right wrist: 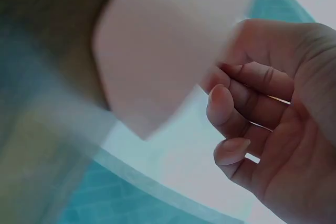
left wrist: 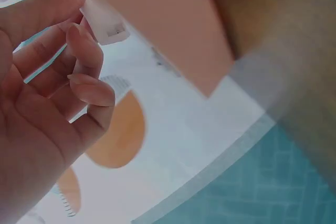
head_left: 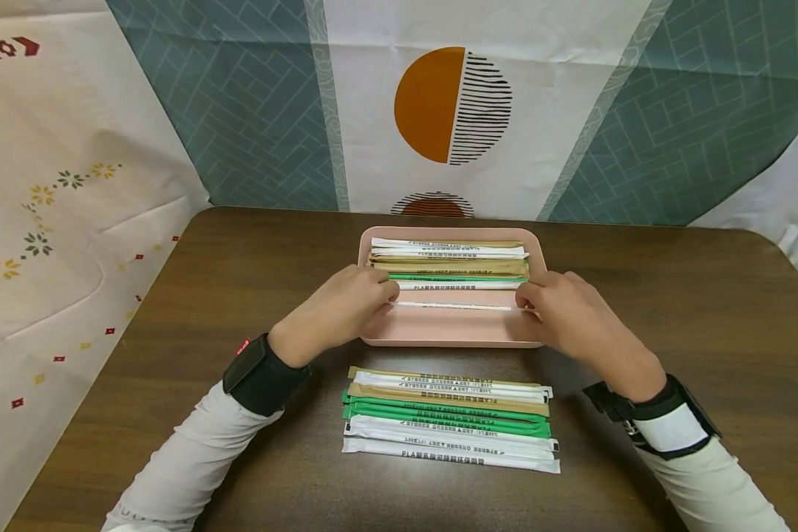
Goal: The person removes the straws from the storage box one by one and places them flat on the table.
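A white paper-wrapped drinking straw (head_left: 459,306) stretches level across the front part of a pink tray (head_left: 439,331). My left hand (head_left: 339,307) pinches its left end between thumb and forefinger; the left wrist view shows that white end (left wrist: 107,29) close beside the tray's wall. At the other end my right hand (head_left: 575,318) pinches the straw, its grip partly hidden behind the tray in the right wrist view. Behind the held straw, several wrapped straws (head_left: 448,267) in white, brown and green lie side by side along the tray's back half.
Nearer to me, a row of wrapped straws (head_left: 448,425) in brown, white and green lies on the dark wooden table (head_left: 253,251). A patterned cloth (head_left: 259,111) hangs behind the table's far edge, and a pale printed cloth (head_left: 73,295) covers the left side.
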`<state>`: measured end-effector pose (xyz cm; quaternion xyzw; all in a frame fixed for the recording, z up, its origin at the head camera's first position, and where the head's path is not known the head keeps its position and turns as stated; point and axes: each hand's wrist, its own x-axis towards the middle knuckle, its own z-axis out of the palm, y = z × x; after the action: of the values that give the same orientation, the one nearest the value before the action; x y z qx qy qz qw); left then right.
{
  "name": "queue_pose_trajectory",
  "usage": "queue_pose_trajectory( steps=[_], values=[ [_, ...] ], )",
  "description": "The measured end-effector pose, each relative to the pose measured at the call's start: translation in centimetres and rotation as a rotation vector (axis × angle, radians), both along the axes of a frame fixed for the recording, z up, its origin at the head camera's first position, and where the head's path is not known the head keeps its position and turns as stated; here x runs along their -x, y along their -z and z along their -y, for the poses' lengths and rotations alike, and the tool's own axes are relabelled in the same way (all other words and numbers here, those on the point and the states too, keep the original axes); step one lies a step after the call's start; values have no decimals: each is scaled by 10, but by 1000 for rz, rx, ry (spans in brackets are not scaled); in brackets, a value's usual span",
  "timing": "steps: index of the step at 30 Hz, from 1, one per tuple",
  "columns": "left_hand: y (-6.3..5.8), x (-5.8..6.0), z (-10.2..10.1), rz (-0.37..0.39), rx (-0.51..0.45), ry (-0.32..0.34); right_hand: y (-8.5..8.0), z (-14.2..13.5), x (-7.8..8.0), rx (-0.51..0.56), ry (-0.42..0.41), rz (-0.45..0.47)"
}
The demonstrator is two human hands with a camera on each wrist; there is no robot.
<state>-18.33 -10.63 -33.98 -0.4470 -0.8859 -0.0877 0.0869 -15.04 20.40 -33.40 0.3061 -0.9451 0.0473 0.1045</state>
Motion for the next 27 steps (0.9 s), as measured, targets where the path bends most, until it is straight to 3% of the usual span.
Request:
queue_pose_trajectory(
  steps=[8,16,27],
  values=[
    [-11,-33,10,-98,10,57,-17,5,-36,-3,-36,-87],
    [-8,-62,13,-134,79,106,-13,9,-67,-11,-71,-151],
    [3,-87,8,-117,206,166,6,14,-92,-140,-3,30]
  ],
)
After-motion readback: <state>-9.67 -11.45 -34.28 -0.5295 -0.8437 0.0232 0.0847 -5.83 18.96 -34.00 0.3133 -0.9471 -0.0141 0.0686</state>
